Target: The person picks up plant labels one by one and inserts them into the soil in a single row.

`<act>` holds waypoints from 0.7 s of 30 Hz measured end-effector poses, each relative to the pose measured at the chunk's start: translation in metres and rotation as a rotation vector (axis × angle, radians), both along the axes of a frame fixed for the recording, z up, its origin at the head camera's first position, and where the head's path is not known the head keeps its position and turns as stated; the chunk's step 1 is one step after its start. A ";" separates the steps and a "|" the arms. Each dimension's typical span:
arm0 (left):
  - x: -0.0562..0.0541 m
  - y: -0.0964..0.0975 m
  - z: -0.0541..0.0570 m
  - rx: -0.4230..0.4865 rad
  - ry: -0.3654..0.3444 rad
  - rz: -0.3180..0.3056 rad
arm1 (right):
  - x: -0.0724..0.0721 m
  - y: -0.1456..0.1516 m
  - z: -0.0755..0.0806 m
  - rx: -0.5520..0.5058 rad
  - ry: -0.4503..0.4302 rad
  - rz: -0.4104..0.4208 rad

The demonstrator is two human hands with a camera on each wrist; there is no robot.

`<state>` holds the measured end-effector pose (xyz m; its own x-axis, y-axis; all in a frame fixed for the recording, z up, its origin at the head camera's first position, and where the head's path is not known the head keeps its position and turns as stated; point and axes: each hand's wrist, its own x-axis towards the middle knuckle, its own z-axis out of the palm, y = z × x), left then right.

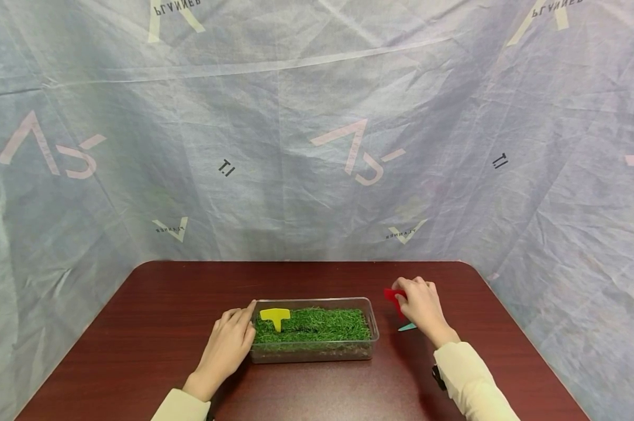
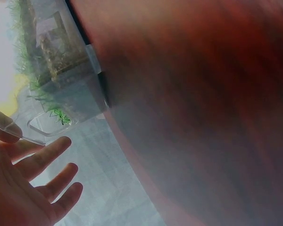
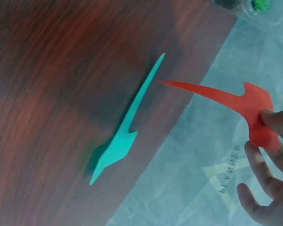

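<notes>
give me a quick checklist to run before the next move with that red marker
1. Red marker held by its wide head in the right hand: ok.
2. Its pointed tip free of the fingers: ok.
3. Tip over the grass: not ok, it is off to the right of the clear tray.
4. Left hand touching the tray's left end: ok.
5. Table below the right hand clear: not ok, the teal marker lies there.
6. Firmness of the grip: cannot tell.
</notes>
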<state>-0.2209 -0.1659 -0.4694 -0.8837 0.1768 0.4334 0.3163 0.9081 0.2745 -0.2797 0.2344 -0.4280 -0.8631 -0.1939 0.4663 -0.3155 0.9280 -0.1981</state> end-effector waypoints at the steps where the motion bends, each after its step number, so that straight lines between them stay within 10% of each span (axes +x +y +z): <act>1: 0.000 0.000 0.000 0.000 -0.002 0.000 | 0.001 -0.002 0.001 -0.007 0.013 0.003; 21: 0.000 0.000 0.001 0.006 0.001 -0.002 | 0.014 -0.038 0.035 -0.091 0.283 0.120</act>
